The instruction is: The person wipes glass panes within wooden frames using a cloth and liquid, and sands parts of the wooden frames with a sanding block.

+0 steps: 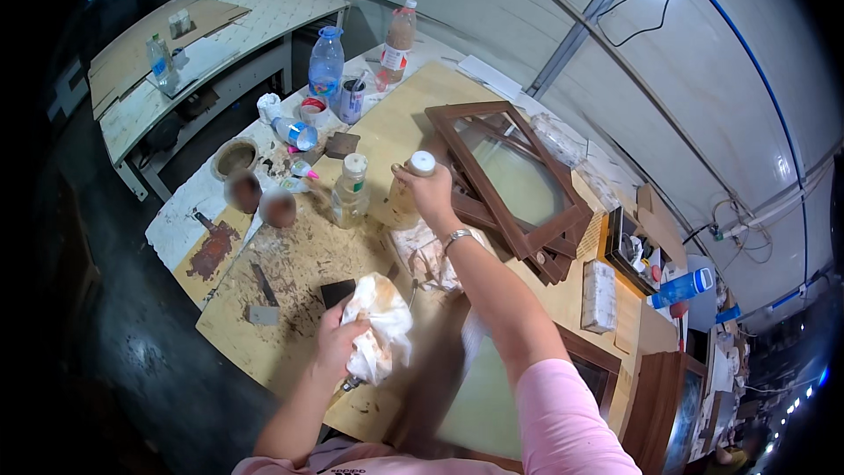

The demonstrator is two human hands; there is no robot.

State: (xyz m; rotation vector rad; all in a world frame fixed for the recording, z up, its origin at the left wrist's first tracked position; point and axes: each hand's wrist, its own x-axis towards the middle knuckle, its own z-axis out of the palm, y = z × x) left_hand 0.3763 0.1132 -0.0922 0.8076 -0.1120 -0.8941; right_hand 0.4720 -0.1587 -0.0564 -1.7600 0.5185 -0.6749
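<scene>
My left hand [336, 339] is closed around a crumpled white cloth [380, 321] with brown stains, above the near edge of the table. A dark flat block [336, 293] lies just beyond it. Farther out, my right hand [431, 195] grips a bottle [402, 204] with a white cap and brownish contents. The bottle appears upright; the hand partly hides it. Left of it stands a clear plastic bottle [350, 198] with a pale cap. Under my right wrist lies a heap of stained cloth [424, 255].
Brown wooden frames with glass [514, 180] lie stacked at right; another glazed frame [488, 396] is under my right arm. A putty knife [264, 295] rests on the stained board at left. Large bottles [326, 66] and a tin [352, 101] stand at the back. Two round brown things [280, 209] are blurred.
</scene>
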